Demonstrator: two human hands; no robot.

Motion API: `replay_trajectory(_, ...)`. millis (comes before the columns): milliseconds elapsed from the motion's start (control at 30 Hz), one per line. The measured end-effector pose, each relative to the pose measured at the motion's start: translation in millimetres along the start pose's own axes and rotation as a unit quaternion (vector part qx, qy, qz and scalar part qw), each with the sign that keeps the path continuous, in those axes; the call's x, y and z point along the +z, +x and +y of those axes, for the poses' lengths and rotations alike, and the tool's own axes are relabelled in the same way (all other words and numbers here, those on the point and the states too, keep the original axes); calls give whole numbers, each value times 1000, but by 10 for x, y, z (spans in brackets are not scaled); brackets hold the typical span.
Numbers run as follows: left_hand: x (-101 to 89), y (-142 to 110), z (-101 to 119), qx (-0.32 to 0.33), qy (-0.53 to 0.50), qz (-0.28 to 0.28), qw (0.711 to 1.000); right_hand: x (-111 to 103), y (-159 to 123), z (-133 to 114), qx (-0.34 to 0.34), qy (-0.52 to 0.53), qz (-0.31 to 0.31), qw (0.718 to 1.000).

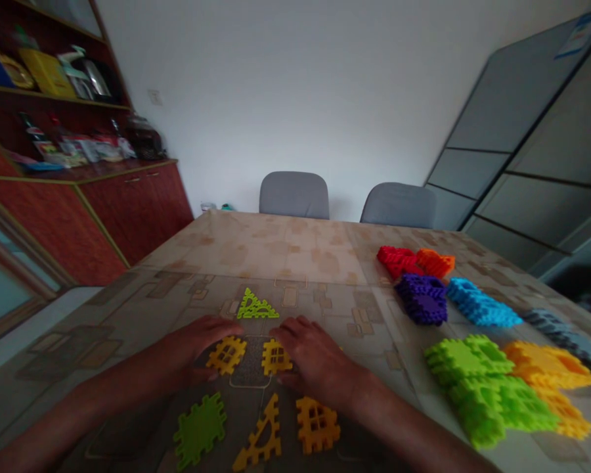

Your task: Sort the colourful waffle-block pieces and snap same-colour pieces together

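Resting both hands low in the middle of the frame, we set our left hand [197,348] flat beside one small yellow square tile [226,355] and our right hand [312,358] flat against another yellow tile [276,358], fingers spread, gripping nothing. These toothed plastic pieces look light, stiff and a little slippery; we judge the notched edges the best hold. The patterned tablecloth [295,256] looks smooth. Sorted coloured stacks [477,387] sit at right, grey chairs [295,194] beyond.

Two chairs [294,194], six loose flat pieces [200,429]
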State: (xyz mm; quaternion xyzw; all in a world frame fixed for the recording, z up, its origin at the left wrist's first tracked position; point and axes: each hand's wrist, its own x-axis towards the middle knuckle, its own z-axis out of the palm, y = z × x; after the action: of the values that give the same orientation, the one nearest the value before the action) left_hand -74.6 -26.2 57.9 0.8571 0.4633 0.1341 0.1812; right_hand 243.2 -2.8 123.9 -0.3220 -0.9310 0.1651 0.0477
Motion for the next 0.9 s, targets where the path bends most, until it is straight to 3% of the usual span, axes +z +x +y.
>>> replay_trajectory(133, -24, 40, 23, -4, -8, -4, 1000, 56, 109, 35, -23, -16, -2, 1000)
replay_trajectory(267, -35, 81, 147, -21, 9, 9, 1000, -66, 20, 92, -31, 9, 7, 999)
replay_trajectory(400, -47, 111, 223, -42, 34, 26, 998, -196, -336, 159, -20, 62, 37, 997)
replay_trajectory(533, -32, 145, 298, -60, 44, 35, 997, -146, -772, 116, 1, 95, 29, 995)
replay_trajectory(733, -5, 240, 624, -65, 24, 57, 996, -7, -922, 0, 17, 104, -15, 994)
replay_trajectory(900, 89, 278, 911, -54, -11, 72, 996, -111, -934, 26, 61, 109, 2, 992)
